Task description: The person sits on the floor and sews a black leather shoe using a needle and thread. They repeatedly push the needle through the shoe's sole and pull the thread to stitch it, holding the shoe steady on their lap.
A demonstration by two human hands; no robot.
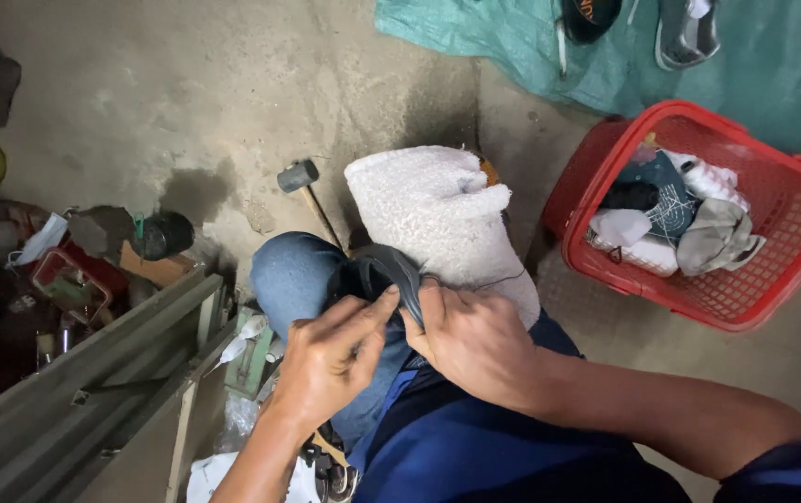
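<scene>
Nearest the camera: a forearm in a dark blue sleeve crossed the lower right, over blue-clad legs.
Right hand: closed over the dark shoe upper, fingers curled round its edge, pressing it to the knee.
Left hand: narrowed to a pinch, thumb and forefinger meeting at the same edge; whether a needle or thread sat between them could not be told.
Where the shoe upper lay: on the raised knee, touching the white fleecy cloth that covered the thing behind it.
Handling: it looked soft, light and floppy, likely to fold unless braced; the stiffer rim seemed the best place to grip.
Around: a hammer on the concrete floor, a red basket of shoes to the right, a green tarp beyond.
Hidden: what the cloth covered; the clutter at left was too dim to name; the footwear on the tarp was cut off.
</scene>
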